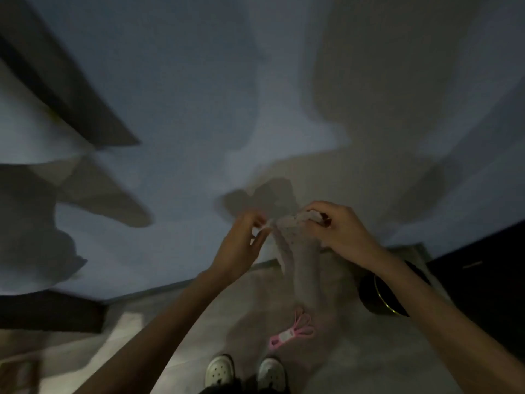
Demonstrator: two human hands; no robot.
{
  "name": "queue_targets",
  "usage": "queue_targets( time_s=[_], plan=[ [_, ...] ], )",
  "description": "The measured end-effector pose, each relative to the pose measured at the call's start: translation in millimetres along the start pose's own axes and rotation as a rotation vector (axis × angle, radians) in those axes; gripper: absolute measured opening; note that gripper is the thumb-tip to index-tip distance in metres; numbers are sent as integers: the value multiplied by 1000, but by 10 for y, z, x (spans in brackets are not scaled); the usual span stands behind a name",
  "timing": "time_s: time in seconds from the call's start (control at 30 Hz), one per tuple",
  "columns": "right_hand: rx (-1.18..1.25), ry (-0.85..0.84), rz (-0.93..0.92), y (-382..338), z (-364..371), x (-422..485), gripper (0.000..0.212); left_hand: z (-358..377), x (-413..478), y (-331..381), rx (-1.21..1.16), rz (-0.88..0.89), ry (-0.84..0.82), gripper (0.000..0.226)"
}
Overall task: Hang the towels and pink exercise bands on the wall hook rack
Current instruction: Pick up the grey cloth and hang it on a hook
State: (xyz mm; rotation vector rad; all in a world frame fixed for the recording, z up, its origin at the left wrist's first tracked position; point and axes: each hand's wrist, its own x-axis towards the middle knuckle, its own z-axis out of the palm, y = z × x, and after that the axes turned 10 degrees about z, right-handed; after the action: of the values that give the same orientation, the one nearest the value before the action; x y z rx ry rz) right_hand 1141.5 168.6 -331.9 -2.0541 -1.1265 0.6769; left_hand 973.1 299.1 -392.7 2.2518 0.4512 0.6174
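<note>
Towel (304, 257) hanging from right grip (341, 231) clamped on its top, left grip (241, 240) seemingly pinching its edge

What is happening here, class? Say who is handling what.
A person facing a wall holds up a pale towel. The right hand grips its bunched top, the left hand pinches an edge beside it, and the rest hangs down. The pink exercise bands lie on the floor near the person's white shoes, not yet hung. The hook rack cannot be made out here.
</note>
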Motion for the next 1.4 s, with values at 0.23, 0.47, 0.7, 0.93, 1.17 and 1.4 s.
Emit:
queue_targets(
  time_s=[0.23, 0.47, 0.7, 0.93, 1.17, 1.4],
  plan=[
    [-45, -37, -210, -767, -702, -194, 17, -495, 379, 754, -1, 183, -162, 46],
    [-98, 41, -298, -1192, -992, -365, 9, -807, 290, 1195, -140, 220, -264, 31],
    [-98, 147, -358, -1544, -1078, -642, 17, -1070, 50, 1409, -157, 195, -150, 33],
    [-8, 274, -323, -1737, -1061, -1004, 12, -1619, -157, 1585, -96, 279, -82, 30],
    [-151, 481, -202, -1896, -1055, -1286, 18, -2141, 2, 2162, -42, 388, 38, 12],
    [159, 371, -360, -2474, -1130, -1459, 15, -2345, 263, 2973, -1, 586, 1, 7]
  ],
)
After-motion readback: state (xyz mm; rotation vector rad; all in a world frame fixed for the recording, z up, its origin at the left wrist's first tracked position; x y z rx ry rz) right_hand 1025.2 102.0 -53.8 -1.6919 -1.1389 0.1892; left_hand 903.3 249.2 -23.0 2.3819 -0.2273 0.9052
